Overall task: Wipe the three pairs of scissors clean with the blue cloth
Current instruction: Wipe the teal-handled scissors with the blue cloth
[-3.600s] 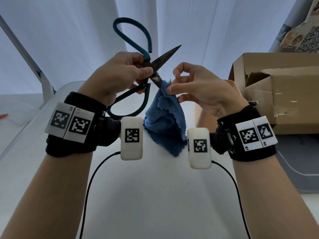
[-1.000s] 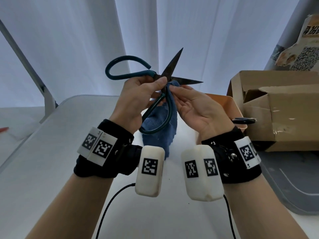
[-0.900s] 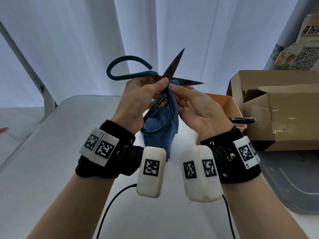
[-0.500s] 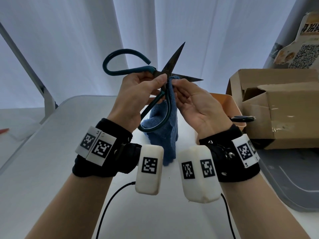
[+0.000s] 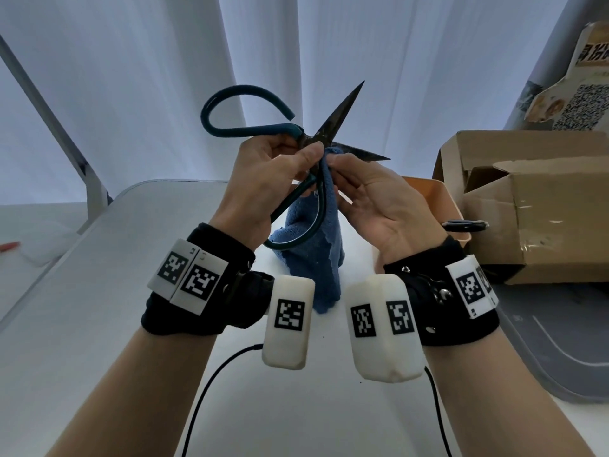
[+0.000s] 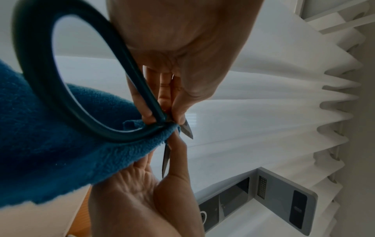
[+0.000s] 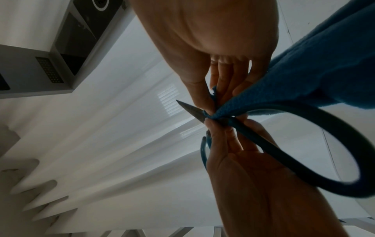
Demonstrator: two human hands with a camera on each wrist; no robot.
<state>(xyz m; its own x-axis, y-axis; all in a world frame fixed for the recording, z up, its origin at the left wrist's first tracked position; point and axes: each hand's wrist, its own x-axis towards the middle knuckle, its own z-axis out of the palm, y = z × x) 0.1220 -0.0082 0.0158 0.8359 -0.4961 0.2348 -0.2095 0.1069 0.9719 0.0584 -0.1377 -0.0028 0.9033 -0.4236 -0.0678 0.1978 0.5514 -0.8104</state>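
Head view is showing both hands raised above a white tabletop in front of pale pleated curtains. The left hand is gripping a large pair of scissors with teal looped handles and dark metal blades close to the pivot, thumb and fingers pinching the base of the handles. The blades are standing spread apart, one pointing up and to the right, the other pointing right. The right hand is pinching a fold of the blue fleecy cloth between thumb and fingertips and pressing it against the scissors right at the pivot, touching the left thumb. The rest of the cloth is hanging down between the two wrists, behind the lower handle loop.

Left wrist view is showing the lower teal loop lying against the cloth, with the cloth bunched where the blades meet. Right wrist view is showing the right fingers curling around the cloth's edge beside one blade tip.

To the right, an orange plastic tray is sitting on the table, with a black-handled pair of scissors lying across its rim. An open brown cardboard box is standing just beside the tray.
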